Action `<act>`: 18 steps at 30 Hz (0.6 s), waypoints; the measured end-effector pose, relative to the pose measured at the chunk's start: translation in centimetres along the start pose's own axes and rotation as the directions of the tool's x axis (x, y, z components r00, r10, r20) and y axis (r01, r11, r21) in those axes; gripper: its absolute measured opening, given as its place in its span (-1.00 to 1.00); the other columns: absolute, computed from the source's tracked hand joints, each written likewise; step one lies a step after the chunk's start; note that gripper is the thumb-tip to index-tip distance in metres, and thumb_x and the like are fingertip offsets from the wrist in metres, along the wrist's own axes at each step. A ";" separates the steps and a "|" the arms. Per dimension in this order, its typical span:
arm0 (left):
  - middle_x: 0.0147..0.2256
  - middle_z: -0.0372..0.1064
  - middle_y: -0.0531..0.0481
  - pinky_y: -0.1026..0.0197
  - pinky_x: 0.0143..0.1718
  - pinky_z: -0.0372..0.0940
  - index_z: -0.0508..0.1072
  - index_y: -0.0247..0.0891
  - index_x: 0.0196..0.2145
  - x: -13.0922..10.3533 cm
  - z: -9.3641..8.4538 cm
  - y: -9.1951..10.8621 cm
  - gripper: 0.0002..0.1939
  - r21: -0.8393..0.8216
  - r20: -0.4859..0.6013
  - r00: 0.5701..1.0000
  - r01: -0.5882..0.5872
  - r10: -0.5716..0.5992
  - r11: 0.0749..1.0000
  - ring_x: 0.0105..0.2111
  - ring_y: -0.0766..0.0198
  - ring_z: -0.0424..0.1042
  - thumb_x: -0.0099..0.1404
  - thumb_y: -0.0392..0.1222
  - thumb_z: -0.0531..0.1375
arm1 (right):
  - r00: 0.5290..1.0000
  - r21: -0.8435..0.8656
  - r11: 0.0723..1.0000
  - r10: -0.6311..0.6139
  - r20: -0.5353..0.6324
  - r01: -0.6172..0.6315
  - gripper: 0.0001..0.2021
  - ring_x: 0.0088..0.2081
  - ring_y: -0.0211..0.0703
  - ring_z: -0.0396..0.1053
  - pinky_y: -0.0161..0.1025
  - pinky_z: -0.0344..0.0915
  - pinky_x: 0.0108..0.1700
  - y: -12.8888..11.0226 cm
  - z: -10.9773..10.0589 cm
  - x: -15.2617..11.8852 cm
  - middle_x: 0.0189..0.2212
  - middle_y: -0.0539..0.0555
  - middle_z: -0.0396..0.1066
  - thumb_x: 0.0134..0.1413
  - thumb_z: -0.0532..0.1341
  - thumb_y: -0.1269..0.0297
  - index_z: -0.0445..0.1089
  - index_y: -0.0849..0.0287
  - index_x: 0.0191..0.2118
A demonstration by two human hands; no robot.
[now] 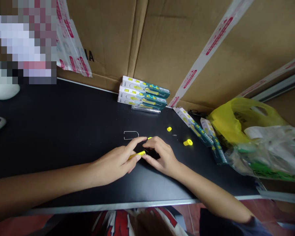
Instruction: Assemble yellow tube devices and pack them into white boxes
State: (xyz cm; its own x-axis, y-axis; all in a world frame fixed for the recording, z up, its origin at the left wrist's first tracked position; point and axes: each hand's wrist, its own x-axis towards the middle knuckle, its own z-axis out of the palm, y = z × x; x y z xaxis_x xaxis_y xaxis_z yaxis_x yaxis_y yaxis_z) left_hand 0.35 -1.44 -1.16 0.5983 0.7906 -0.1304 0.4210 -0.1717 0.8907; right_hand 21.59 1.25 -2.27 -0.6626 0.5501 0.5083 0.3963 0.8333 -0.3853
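Note:
My left hand (pixel 115 164) is closed on a slim yellow tube (pixel 139 154), its thumb along the near side. Facing it from the right, my right hand (pixel 162 155) curls its fingers at the tube's right end, where a thin metal bit shows; what it pinches is too small to make out. Just beyond the fingertips lies a yellow piece (pixel 149 138), partly hidden. A bent wire loop (pixel 131 135) rests on the black table behind my left hand. Two yellow caps (pixel 169 129) (pixel 188 142) and a small spring (pixel 174 135) lie to the right.
Printed boxes (pixel 144 96) are stacked at the back against cardboard (pixel 108 39), with a clear tube (pixel 146 109) before them. More boxes (pixel 196 127) lie at the right, beside yellow and white plastic bags (pixel 267 144). A white object (pixel 5 91) sits at the far left.

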 end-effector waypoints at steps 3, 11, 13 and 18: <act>-0.56 0.30 0.20 0.25 -0.36 0.20 -0.11 -0.19 0.34 0.0 0.0 0.0 -0.43 -0.074 0.037 0.999 -0.013 0.015 0.997 -0.52 0.32 0.30 0.44 -0.10 -0.08 | 0.998 0.085 0.996 -0.044 0.048 0.040 -0.87 -0.20 -0.13 0.37 -0.15 0.35 -0.15 0.2 -0.1 0.1 -0.27 0.14 0.43 0.24 0.20 0.30 0.34 0.18 -0.12; -0.32 0.37 0.06 0.37 -0.74 0.15 0.13 -0.16 0.16 0.9 -1.3 0.1 -0.52 -0.424 -0.154 0.980 0.047 -0.123 0.905 -0.67 0.41 0.34 0.37 0.06 0.03 | 0.995 0.274 0.958 0.072 0.067 -0.088 -0.96 -0.21 -0.16 0.38 -0.15 0.36 -0.13 0.3 -1.0 0.5 -0.29 0.13 0.46 0.22 0.20 0.40 0.36 0.19 -0.20; -0.28 0.39 0.01 0.35 -0.75 0.22 0.20 -0.20 0.05 1.2 -2.1 0.2 -0.57 -0.484 -0.257 0.955 0.004 -0.147 0.875 -0.65 0.37 0.40 0.33 0.06 0.08 | 0.986 0.280 0.945 0.163 0.044 -0.169 -0.99 -0.23 -0.17 0.39 -0.18 0.35 -0.16 0.4 -1.2 0.5 -0.31 0.11 0.44 0.22 0.20 0.38 0.35 0.18 -0.25; -0.25 0.45 0.00 0.27 -0.59 0.42 0.27 -0.22 -0.13 1.4 -3.5 1.0 -0.72 -0.616 -0.394 0.887 -0.060 -0.241 0.785 -0.52 0.23 0.55 0.29 -0.04 0.16 | 0.941 0.320 0.888 0.337 0.037 -0.330 -0.90 -0.33 -0.23 0.39 -0.26 0.32 -0.24 0.7 -1.2 0.5 -0.38 0.04 0.42 0.20 0.23 0.31 0.32 0.17 -0.33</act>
State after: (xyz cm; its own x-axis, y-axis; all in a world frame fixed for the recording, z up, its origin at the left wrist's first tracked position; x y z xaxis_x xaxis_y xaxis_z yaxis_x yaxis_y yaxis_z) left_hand -0.80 1.55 1.13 0.1610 0.9741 -0.1586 -0.1259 0.1796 0.9756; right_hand 22.29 2.13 -1.39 -0.5131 0.7963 0.3202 0.3676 0.5410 -0.7564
